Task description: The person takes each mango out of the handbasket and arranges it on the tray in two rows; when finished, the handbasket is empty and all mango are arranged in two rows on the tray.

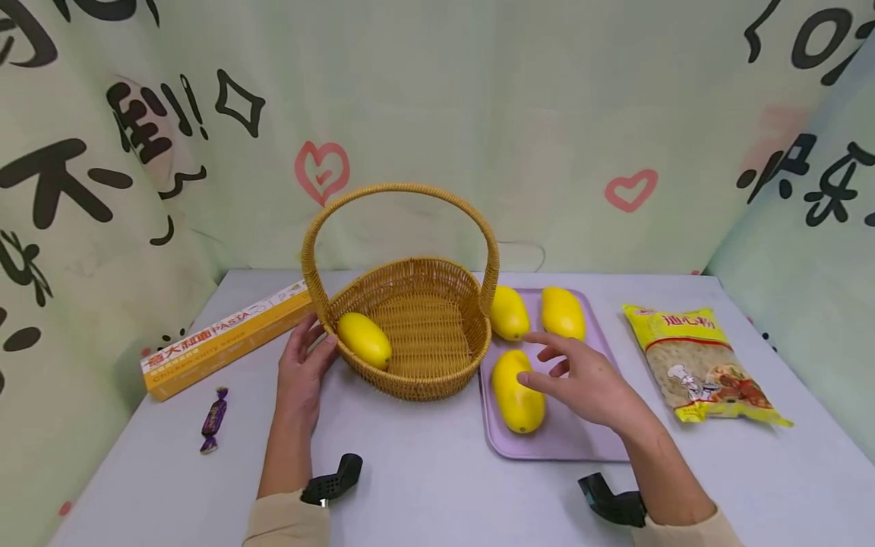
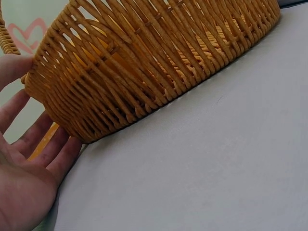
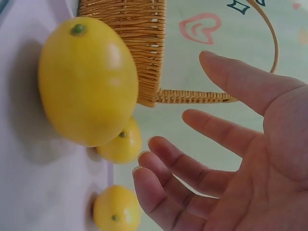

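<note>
A wicker basket [image 1: 437, 384] with a tall arched handle holds one yellow mango [image 1: 364, 340] at its left side. My left hand [image 1: 304, 365] rests against the basket's left end; in the left wrist view its fingers [image 2: 62, 149] lie fairly straight along the woven wall, thumb near the rim. On a purple tray [image 1: 581, 444] lie three more yellow mangoes, the nearest mango [image 1: 518, 395] in front and two behind. Over the tray hovers my right hand [image 1: 588, 380], fingers loosely bent and thumb apart. In the right wrist view, background shows between this hand [image 3: 240, 159] and the front mango [image 3: 89, 82].
An orange pasta box [image 1: 229, 338] lies slanted to the left of the basket. Nearer the front is a purple-wrapped candy [image 1: 214, 420]. Right of the tray lies a yellow-and-clear food bag [image 1: 704, 365]. A printed curtain [image 1: 547, 137] stands behind the white table [image 1: 424, 479].
</note>
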Motion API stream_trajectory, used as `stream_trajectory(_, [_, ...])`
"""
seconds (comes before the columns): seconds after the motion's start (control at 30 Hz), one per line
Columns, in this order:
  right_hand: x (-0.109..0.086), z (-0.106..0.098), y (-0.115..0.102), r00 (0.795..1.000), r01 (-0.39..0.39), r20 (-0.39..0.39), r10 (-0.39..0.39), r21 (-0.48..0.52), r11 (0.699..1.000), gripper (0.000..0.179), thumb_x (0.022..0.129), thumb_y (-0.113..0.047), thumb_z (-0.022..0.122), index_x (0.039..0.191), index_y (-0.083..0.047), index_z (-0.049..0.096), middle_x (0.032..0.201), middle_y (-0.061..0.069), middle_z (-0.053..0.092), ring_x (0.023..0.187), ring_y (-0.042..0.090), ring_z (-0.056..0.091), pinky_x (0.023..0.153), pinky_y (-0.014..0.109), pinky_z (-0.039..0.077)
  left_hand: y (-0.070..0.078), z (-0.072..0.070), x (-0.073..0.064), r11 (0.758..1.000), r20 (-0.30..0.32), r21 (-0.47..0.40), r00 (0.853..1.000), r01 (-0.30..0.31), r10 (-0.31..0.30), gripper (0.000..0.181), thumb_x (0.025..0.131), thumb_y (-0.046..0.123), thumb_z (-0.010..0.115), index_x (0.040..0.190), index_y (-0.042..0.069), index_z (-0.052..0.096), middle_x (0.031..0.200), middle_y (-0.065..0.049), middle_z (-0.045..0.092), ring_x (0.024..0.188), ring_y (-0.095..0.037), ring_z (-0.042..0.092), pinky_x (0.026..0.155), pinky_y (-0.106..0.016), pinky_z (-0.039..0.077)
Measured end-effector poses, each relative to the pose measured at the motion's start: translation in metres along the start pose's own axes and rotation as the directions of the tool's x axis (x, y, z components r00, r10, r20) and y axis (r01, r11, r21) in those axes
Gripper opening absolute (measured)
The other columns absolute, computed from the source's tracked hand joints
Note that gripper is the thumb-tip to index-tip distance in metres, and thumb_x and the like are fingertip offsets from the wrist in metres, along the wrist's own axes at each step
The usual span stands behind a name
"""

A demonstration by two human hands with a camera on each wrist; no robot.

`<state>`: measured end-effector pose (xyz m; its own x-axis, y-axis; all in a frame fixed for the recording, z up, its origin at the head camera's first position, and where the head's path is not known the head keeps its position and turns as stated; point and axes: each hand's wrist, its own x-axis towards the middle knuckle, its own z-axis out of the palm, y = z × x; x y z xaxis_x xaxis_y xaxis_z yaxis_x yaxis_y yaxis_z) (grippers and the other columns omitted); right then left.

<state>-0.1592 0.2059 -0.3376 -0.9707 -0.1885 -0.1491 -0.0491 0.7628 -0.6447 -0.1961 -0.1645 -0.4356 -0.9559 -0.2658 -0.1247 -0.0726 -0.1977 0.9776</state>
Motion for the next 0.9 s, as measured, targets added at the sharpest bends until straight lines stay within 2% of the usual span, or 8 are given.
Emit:
stream_trajectory(0.23, [0.012,-0.009,-0.013,0.998,0.063,-0.009,-0.063,0.007,0.998,0.06,0.096,-0.039,0.073,0.146,-0.013,0.056,0.127,0.018,0.065,0.108,0.029,0.06,0.084,0.034,0.057,-0.003,0.0,0.001,1.0,-0.007,0.012,1.0,-0.002,0.002,0.061,0.102,0.026,0.067,0.157,0.032,0.043,0.155,0.0,0.048,0.137,-0.015,0.052,0.116,-0.03,0.046])
stream_trajectory(0.57, [0.032,-0.017,-0.033,0.984,0.154,0.085,-0.156,0.036,0.987,0.057,0.096,-0.036,0.073,0.146,-0.014,0.057,0.128,0.016,0.064,0.113,0.031,0.062,0.089,0.04,0.058,-0.004,0.0,0.002,1.0,-0.014,0.005,1.0,-0.001,0.001,0.062,0.101,0.026,0.067,0.157,0.032,0.043,0.155,0.0,0.048,0.138,-0.015,0.051,0.115,-0.03,0.047])
stream_trajectory(0.73, [0.044,-0.021,-0.041,0.971,0.17,0.152,-0.184,0.101,0.98,0.057,0.096,-0.034,0.072,0.149,-0.02,0.054,0.131,0.013,0.064,0.117,0.029,0.062,0.094,0.042,0.059,-0.003,0.0,0.001,1.0,-0.012,0.009,1.0,0.0,0.0,0.061,0.102,0.025,0.066,0.158,0.032,0.042,0.157,0.0,0.047,0.139,-0.015,0.051,0.116,-0.031,0.046])
stream_trajectory(0.9, [0.059,-0.02,-0.053,0.957,0.163,0.215,-0.196,0.163,0.973,0.057,0.096,-0.032,0.073,0.148,-0.02,0.054,0.131,0.014,0.061,0.107,0.029,0.065,0.089,0.037,0.06,-0.002,0.0,0.001,1.0,-0.012,0.008,1.0,-0.002,0.002,0.061,0.102,0.024,0.065,0.158,0.033,0.042,0.157,-0.001,0.047,0.139,-0.016,0.051,0.117,-0.031,0.045])
